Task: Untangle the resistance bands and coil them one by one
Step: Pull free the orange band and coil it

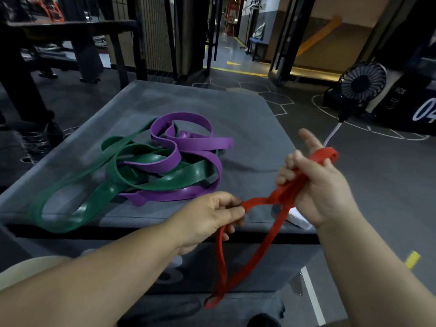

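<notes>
The right hand [316, 185] was raised palm-in, its fingers closed around turns of the red band [266, 234], forefinger pointing up. Beside it and lower, the left hand [207, 218] pinched the same band between thumb and fingertips; a long loop hung below both grips. Beyond the left hand, the green band [94, 199] and purple band [188, 138] lay tangled on the grey padded box [247, 119], in a dim gym with a fan [362, 84] on the floor.

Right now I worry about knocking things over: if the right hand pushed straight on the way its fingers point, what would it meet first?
Probably nothing close. The right hand, wrapped in the red band, points up and away past the mat's right edge; the black fan stands farther along, though depth is unclear.
</notes>
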The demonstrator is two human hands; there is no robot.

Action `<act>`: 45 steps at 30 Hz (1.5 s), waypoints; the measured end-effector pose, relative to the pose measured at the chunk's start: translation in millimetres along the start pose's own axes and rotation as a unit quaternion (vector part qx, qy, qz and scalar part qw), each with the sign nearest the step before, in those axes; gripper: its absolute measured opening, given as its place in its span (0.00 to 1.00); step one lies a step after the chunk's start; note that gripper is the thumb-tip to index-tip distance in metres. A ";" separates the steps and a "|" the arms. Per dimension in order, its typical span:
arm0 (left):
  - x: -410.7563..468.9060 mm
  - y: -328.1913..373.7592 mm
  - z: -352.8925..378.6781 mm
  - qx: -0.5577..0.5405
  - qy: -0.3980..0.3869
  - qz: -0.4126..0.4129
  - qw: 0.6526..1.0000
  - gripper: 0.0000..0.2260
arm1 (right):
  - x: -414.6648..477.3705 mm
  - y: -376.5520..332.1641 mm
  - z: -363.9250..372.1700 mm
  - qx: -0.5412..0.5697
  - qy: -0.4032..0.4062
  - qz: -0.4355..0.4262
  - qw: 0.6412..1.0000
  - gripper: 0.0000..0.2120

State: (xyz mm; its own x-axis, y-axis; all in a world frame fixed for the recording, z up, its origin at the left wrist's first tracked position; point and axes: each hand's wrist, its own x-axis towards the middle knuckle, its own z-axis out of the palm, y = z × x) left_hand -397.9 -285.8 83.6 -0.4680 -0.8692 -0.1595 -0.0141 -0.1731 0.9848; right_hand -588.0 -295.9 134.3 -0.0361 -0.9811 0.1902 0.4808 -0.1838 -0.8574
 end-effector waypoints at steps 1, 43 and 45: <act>-0.9 1.7 1.7 -0.016 -0.005 0.001 1.000 0.03 | -2.1 6.7 3.1 -0.035 -0.002 0.003 0.999 0.25; -4.6 18.7 -4.5 0.029 0.072 0.196 0.977 0.09 | -15.9 20.4 2.8 -0.340 -0.016 0.104 0.935 0.29; -6.4 27.8 -13.5 0.076 0.075 0.223 0.969 0.05 | -20.7 29.7 -1.9 -0.357 -0.130 0.152 0.912 0.35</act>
State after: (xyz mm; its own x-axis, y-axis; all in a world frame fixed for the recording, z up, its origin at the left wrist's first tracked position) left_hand -383.4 -291.3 111.0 -0.3234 -0.9018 0.2868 0.0245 0.2950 0.9552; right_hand -574.6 -281.2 104.0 0.2579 -0.9627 -0.0815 -0.2629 0.0112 -0.9647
